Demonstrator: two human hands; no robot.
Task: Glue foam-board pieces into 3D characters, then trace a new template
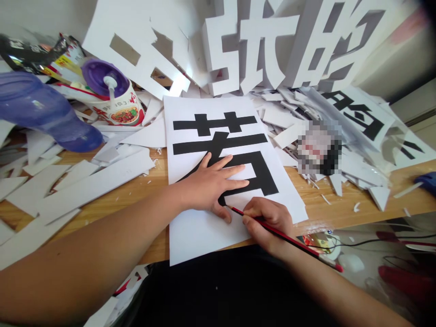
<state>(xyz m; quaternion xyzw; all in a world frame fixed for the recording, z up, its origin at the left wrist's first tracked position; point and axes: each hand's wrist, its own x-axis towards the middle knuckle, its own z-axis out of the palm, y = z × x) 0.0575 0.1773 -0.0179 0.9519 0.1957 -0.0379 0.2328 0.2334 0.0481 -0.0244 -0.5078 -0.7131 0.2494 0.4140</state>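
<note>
A white sheet (204,234) lies on the wooden table, and on it rests a large black character (221,120). My left hand (214,184) is spread flat over the character's lower left part, fingers apart, hiding some of its strokes. In my right hand (269,220) is a red and black pencil (289,240), gripped near its point. The pencil tip touches or nearly touches the lower edge of the black shape, beside my left thumb. The pencil's red end points down to the right.
White offcuts (98,181) are heaped on both sides of the wooden table (156,181). Large white cut-out characters (223,63) stand behind. A noodle cup (126,111) and a blue-purple plastic object (44,109) are at the left. More printed sheets (391,131) lie at the right.
</note>
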